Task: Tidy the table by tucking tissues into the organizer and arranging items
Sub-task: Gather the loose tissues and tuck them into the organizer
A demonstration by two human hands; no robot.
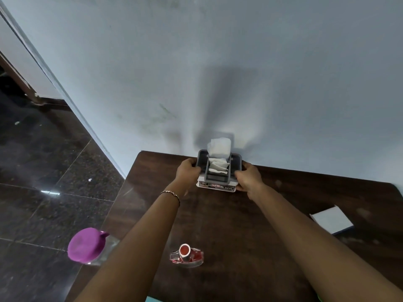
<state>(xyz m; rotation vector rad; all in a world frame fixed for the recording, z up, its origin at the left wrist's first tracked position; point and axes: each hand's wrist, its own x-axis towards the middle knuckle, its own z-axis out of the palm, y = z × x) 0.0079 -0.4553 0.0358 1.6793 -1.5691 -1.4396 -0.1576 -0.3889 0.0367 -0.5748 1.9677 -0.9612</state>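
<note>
Both hands are gripping the organizer (pixel 219 168) from opposite sides — left hand (pixel 187 171) wrapped on its left wall, right hand (pixel 247 177) closed around its right wall and front corner. The organizer is sitting between the two palms at the far edge of the table (pixel 239 225), close against the wall (pixel 196 62). Whether it is resting on the wood or slightly lifted, cannot tell.

Tissues (pixel 219 155) are standing in the middle compartment, right between the hands; one sheet is sticking up well above the rim, the others are lying folded lower inside.

Step looks like the arranging part — the holder is being positioned, tissue tucking mostly done but that tall sheet probably needs pushing down.

Well behind the grip, toward the person: a red-capped bottle (pixel 186 253) lying between the forearms, a purple-lidded container (pixel 86 247) outside the left forearm at the table's left edge, a white pad (pixel 331 219) outside the right forearm.

Next move likely calls for squaring the organizer, releasing, then reaching back for the loose items.
</note>
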